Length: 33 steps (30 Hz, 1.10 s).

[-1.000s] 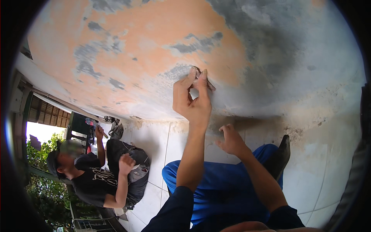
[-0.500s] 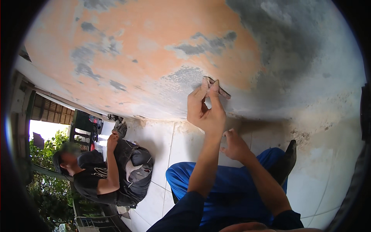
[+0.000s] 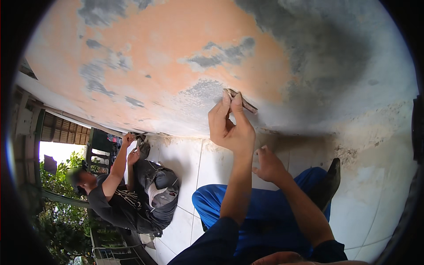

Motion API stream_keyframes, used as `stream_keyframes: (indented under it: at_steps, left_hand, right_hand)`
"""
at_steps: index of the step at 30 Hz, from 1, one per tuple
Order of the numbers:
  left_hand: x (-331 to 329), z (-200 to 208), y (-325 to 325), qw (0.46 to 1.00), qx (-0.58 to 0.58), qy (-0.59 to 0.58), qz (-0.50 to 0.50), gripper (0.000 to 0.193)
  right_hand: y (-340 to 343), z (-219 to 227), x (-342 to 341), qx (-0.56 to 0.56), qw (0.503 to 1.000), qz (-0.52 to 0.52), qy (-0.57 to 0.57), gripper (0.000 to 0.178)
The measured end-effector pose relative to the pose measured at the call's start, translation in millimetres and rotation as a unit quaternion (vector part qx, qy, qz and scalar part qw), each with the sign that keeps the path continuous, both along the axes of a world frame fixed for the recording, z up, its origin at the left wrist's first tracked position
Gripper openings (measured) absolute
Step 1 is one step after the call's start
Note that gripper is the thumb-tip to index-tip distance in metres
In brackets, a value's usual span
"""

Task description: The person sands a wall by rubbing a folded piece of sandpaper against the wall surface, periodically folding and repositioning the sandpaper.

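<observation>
My left hand (image 3: 234, 128) is raised against the wall (image 3: 168, 39), thumb and fingers pinching a thin folded brownish strip that looks like sandpaper (image 3: 247, 105). The strip lies along the wall surface, below a rough grey patch (image 3: 201, 92) in the peach paint. Lower and to the right, my right hand (image 3: 269, 165) hangs over my blue trousers near the foot of the wall. Its fingers are loosely bent, with a gap between thumb and index finger, and nothing shows in it.
A person in black (image 3: 128, 194) sits by the wall on the left, both hands raised to its lower part. White floor tiles (image 3: 216, 168) meet the stained wall base. My dark shoe (image 3: 324, 183) is at the right. Plants (image 3: 57, 212) and a railing stand at far left.
My left hand has shifted slightly left in the picture, still holding the strip. My right hand has hardly moved. The other person has leaned toward the wall and raised an arm to it.
</observation>
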<state>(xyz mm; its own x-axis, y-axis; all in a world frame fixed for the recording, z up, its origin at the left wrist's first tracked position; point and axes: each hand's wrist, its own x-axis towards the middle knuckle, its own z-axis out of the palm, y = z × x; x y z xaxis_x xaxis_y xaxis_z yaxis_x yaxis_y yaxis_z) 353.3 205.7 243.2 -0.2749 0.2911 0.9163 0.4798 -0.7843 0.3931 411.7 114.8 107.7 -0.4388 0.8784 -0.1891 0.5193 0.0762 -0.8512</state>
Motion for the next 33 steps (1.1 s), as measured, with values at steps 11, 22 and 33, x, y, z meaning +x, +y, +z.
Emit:
stream_keyframes:
  at_steps: [11,22,33]
  left_hand:
    - [7,70,4,0.999,-0.003,-0.038,-0.009,0.023]
    - [9,75,2,0.997,-0.028,-0.074,-0.017,0.023]
    - [-2,25,1,0.999,-0.010,0.031,0.035,0.025]
  right_hand:
    - [5,8,2,-0.003,1.000,-0.016,0.004,0.062]
    - [-2,4,2,-0.011,1.000,0.011,-0.023,0.061]
    - [2,5,-3,-0.025,0.998,0.029,-0.041,0.065]
